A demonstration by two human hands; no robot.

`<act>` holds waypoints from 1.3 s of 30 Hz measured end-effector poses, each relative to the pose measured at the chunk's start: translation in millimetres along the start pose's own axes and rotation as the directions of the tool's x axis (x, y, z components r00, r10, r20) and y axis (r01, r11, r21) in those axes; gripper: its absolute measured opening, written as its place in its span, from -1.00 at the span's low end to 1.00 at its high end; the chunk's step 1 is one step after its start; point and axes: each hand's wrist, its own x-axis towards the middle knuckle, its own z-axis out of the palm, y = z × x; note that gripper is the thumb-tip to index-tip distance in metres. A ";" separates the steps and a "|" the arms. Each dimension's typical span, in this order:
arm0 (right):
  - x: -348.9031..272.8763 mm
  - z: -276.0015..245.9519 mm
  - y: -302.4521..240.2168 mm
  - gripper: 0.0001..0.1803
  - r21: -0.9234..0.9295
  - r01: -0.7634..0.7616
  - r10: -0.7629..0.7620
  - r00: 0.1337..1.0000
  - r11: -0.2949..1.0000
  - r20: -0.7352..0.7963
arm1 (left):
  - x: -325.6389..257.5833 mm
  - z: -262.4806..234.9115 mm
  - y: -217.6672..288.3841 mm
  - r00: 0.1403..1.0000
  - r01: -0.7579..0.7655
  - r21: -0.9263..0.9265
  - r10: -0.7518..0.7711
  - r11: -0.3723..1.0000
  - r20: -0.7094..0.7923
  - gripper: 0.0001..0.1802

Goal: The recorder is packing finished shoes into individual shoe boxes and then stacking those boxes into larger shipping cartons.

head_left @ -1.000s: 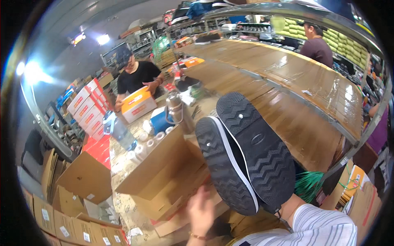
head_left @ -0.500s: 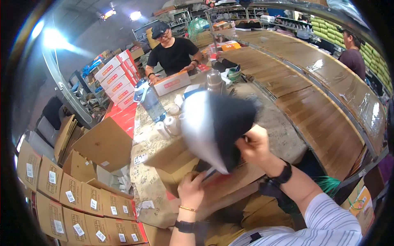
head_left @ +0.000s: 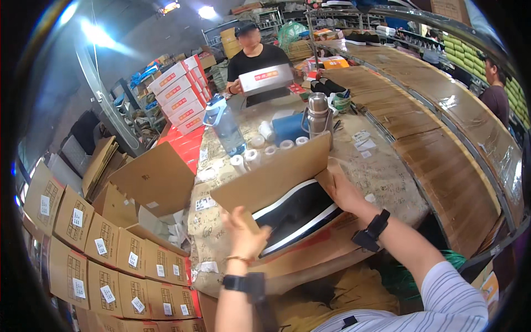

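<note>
In front of me on the table lies an open brown cardboard shoebox point(head_left: 276, 176), its lid tilted up at the far side. Black shoes point(head_left: 298, 213) with white sole edges fill it, lying lengthwise. My left hand point(head_left: 243, 235) is at the box's left end, thumb and fingers around a small end flap, slightly smeared by motion. At the right end my right hand point(head_left: 344, 191) grips the cardboard, with its fingertips partly hidden behind the wall. Both wrists wear dark bands.
Beyond the lid stand white rolls point(head_left: 251, 157), a blue water jug point(head_left: 225, 127) and a steel flask point(head_left: 318, 113). Across the table a person point(head_left: 260, 58) holds a white-and-orange box point(head_left: 267, 79). Stacked brown shoeboxes point(head_left: 99, 243) and an open carton point(head_left: 152, 180) are left; a cardboard-covered rack point(head_left: 437, 160) stands right.
The black-and-white shoes that my right hand held above the box now lie inside it. Both hands have moved to the box's ends. The person opposite has lifted the white-and-orange box.
</note>
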 end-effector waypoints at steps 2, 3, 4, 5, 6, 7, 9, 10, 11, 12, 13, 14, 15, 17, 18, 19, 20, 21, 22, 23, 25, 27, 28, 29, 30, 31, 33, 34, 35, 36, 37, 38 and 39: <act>8.0 7.0 35.9 -0.71 0.136 0.024 -0.028 0.999 0.990 0.027 | 2.7 1.2 49.5 0.990 0.111 0.028 -0.113 0.993 0.087 -0.10; 11.0 7.6 40.0 -0.67 0.300 0.061 -0.082 0.995 0.952 0.060 | -3.7 4.4 32.1 0.989 0.116 0.036 -0.119 0.993 0.083 -0.10; 12.9 5.4 46.3 -0.67 0.308 0.062 -0.086 0.994 0.949 0.064 | -14.2 14.7 1.3 0.997 -0.011 -0.149 0.000 0.989 -0.075 -0.18; 20.1 1.6 47.6 -0.65 0.421 -0.100 0.031 0.985 0.901 0.170 | -21.3 16.1 -19.6 0.963 -0.163 -0.299 0.086 0.940 -0.255 -0.26; 28.3 -9.3 53.0 -0.63 0.494 -0.274 0.148 0.949 0.826 0.279 | -23.9 10.2 -13.8 0.948 -0.186 -0.470 0.033 0.863 -0.315 -0.51; 39.1 -20.5 58.3 -0.63 0.491 -0.275 0.153 0.949 0.827 0.275 | -24.3 4.4 -17.6 0.949 -0.188 -0.475 0.035 0.860 -0.313 -0.51; 53.8 -47.0 54.1 -0.54 0.559 -0.155 0.058 0.981 0.815 0.188 | -28.2 -18.6 -39.9 0.941 -0.333 -0.137 0.337 0.933 0.010 -0.77; 58.2 -54.8 41.7 -0.43 0.477 0.029 -0.188 0.938 0.878 0.290 | -25.0 -27.9 -44.0 0.967 -0.214 -0.202 0.236 0.956 0.093 -0.74; 60.4 -60.2 30.8 -0.32 0.403 0.226 -0.394 0.826 0.887 0.404 | -13.9 -40.2 -23.4 0.966 -0.211 -0.207 0.236 0.955 0.102 -0.74; 56.7 -62.5 25.0 -0.18 0.308 0.452 -0.548 0.688 0.837 0.476 | 1.9 -58.9 13.9 0.918 -0.199 -0.102 0.222 0.975 0.329 -0.51; 52.4 -61.5 16.4 -0.04 0.238 0.662 -0.658 0.506 0.711 0.558 | 8.6 -68.3 37.0 0.830 -0.210 0.015 0.170 0.978 0.531 -0.27; 48.1 -60.3 8.9 -0.04 0.237 0.660 -0.656 0.508 0.713 0.558 | 5.3 -61.1 46.8 0.829 -0.212 0.014 0.172 0.977 0.533 -0.27; 43.8 -58.5 3.3 0.06 0.182 0.678 -0.627 0.498 0.712 0.599 | 0.9 -49.9 57.5 0.824 -0.329 0.200 0.178 0.923 0.537 -0.10; 42.7 -53.3 -4.0 0.15 0.126 0.694 -0.593 0.491 0.709 0.639 | 2.4 -40.8 65.3 0.819 -0.433 0.375 0.184 0.820 0.544 0.08; 44.1 -48.3 -5.8 0.16 0.119 0.689 -0.590 0.503 0.715 0.632 | 7.6 -38.8 67.8 0.789 -0.425 0.381 0.128 0.821 0.601 0.11; 45.3 -44.5 -7.6 0.16 0.112 0.685 -0.587 0.514 0.720 0.626 | 11.0 -36.5 68.8 0.752 -0.417 0.388 0.072 0.822 0.655 0.14; 49.6 -45.0 -9.8 0.16 0.113 0.678 -0.580 0.515 0.726 0.631 | 13.6 -35.2 62.1 0.762 -0.426 0.356 0.117 0.832 0.637 0.12; 58.8 -50.0 -12.2 0.15 0.197 0.622 -0.565 0.475 0.758 0.675 | 14.5 -36.9 63.0 0.757 -0.428 0.348 0.120 0.834 0.643 0.12; 62.3 -53.8 -11.8 0.13 0.275 0.554 -0.553 0.431 0.786 0.713 | 15.2 -40.3 66.6 0.752 -0.420 0.345 0.108 0.839 0.650 0.12; 59.4 -51.6 -10.2 0.13 0.277 0.553 -0.553 0.428 0.786 0.715 | 16.1 -42.7 67.4 0.751 -0.409 0.350 0.092 0.843 0.654 0.13; 43.6 -45.1 -4.4 0.13 0.149 0.678 -0.622 0.534 0.720 0.573 | -1.1 -28.2 57.7 0.802 -0.413 0.351 0.152 0.840 0.578 0.11; 23.8 -36.0 9.9 0.02 0.097 0.712 -0.660 0.579 0.695 0.479 | -15.4 -18.8 54.1 0.868 -0.431 0.330 0.285 0.840 0.408 0.07; 19.3 -31.7 16.6 -0.06 0.172 0.665 -0.671 0.633 0.726 0.386 | -19.7 -18.5 55.8 0.869 -0.453 0.288 0.346 0.844 0.354 0.05; 13.0 -32.1 23.7 -0.14 0.251 0.615 -0.664 0.686 0.748 0.299 | -24.3 -19.8 61.2 0.871 -0.448 0.286 0.340 0.847 0.355 0.05; 5.4 -35.9 28.8 -0.20 0.293 0.591 -0.642 0.757 0.752 0.121 | -29.4 -23.9 66.8 0.857 -0.473 0.285 0.361 0.834 0.367 0.04; -8.3 -30.9 38.2 -0.15 0.440 0.397 -0.459 0.888 0.806 0.038 | -34.4 -26.0 72.5 0.843 -0.498 0.283 0.382 0.820 0.378 0.04; -27.6 -22.6 62.5 -0.08 0.822 -0.130 -0.151 0.956 0.554 0.253 | -51.9 -23.8 77.0 0.853 -0.490 0.296 0.382 0.820 0.355 0.01; -34.8 -20.3 70.9 -0.06 0.848 -0.478 -0.170 0.838 0.230 0.519 | -63.6 -22.5 71.5 0.832 -0.546 0.326 0.453 0.772 0.319 -0.01; -42.6 -22.3 70.9 -0.06 0.850 -0.475 -0.182 0.837 0.228 0.516 | -73.3 -21.4 66.2 0.801 -0.599 0.353 0.528 0.719 0.283 -0.02; -47.8 -24.3 69.3 -0.08 0.834 -0.527 -0.187 0.814 0.163 0.550 | -81.5 -22.4 62.2 0.795 -0.604 0.319 0.582 0.730 0.173 0.10; -52.8 -26.4 67.0 -0.10 0.810 -0.578 -0.199 0.786 0.098 0.585 | -89.5 -22.8 61.1 0.804 -0.591 0.339 0.571 0.733 0.166 0.10; -61.0 -26.8 68.9 -0.10 0.807 -0.583 -0.224 0.777 0.093 0.588 | -99.5 -22.4 61.5 0.924 -0.346 0.204 0.370 0.916 -0.094 0.21; -71.0 -24.8 68.9 -0.13 0.810 -0.586 -0.188 0.795 0.006 0.576 | -109.1 -25.6 61.3 0.946 -0.096 0.008 0.093 0.995 -0.312 0.33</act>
